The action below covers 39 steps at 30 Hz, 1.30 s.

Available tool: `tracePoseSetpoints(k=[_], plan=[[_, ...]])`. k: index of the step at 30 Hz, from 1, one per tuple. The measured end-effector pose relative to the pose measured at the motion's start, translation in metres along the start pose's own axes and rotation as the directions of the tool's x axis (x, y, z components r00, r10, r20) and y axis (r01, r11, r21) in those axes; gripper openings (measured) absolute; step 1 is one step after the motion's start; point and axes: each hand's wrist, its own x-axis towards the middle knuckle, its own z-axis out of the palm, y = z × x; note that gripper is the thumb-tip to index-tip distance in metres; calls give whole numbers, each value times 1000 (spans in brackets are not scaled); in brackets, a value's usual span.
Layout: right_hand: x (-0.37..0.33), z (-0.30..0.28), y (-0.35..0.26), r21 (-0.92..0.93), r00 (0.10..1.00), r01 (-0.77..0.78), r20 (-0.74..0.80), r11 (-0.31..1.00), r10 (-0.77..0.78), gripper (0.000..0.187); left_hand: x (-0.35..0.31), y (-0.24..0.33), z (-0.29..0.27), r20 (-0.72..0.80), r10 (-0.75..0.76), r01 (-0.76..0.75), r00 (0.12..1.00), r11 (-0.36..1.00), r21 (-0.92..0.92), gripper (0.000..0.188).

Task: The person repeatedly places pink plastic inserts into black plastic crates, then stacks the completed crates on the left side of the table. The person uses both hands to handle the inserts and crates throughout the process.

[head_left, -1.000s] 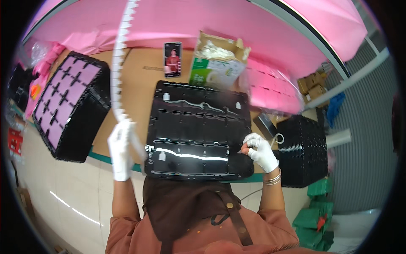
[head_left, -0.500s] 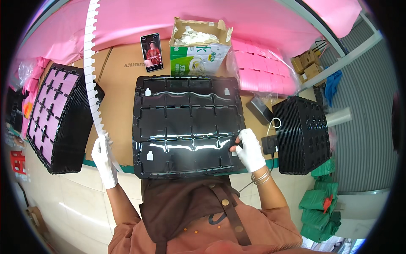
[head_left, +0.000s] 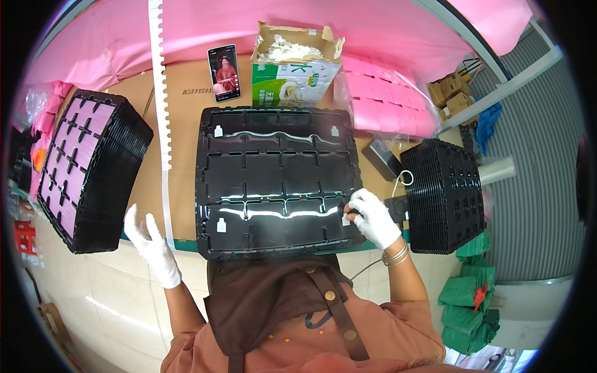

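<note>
Pressing one label (head_left: 346,219), right hand (head_left: 372,217) touches one tray (head_left: 277,180).

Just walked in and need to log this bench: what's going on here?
A person in white gloves works over a black plastic compartment tray on the bench. The right hand presses a small white label at its near right corner. The left hand hangs open beside a long white toothed strip.

Centre: I see the tray (head_left: 273,180) lying on the table (head_left: 186,118), just before me.
Left: a tray stack (head_left: 87,168); the strip (head_left: 163,124) runs between it and the tray.
Right: another stack (head_left: 444,196).
Behind: a phone (head_left: 224,73) and carton (head_left: 292,65).
Hands: right hand (head_left: 373,217) on the tray's near right corner; left hand (head_left: 149,239) beside the strip's lower end.
</note>
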Motion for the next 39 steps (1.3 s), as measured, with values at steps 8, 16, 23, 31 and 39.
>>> tracePoseSetpoints(k=[8, 16, 23, 31, 39], plan=[[9, -1, -1, -189, 988, 85, 141, 978, -58, 12, -34, 43, 15, 254, 60, 12, 965, 962, -272, 27], [15, -25, 11, 23, 908, 238, 351, 971, -231, 10, -50, 48, 24, 372, 137, -37, 918, 964, -264, 24], [177, -52, -9, 217, 891, 223, -441, 950, -109, 12, -48, 53, 30, 308, 272, -213, 911, 954, -212, 22], [281, -56, 12, -176, 781, 118, -592, 977, -201, 18, -48, 63, 30, 322, 346, -321, 882, 938, -129, 21], [201, -10, 70, -37, 998, -67, -1, 997, 67, 11, -46, 62, 30, 382, 382, -366, 841, 923, -118, 22]])
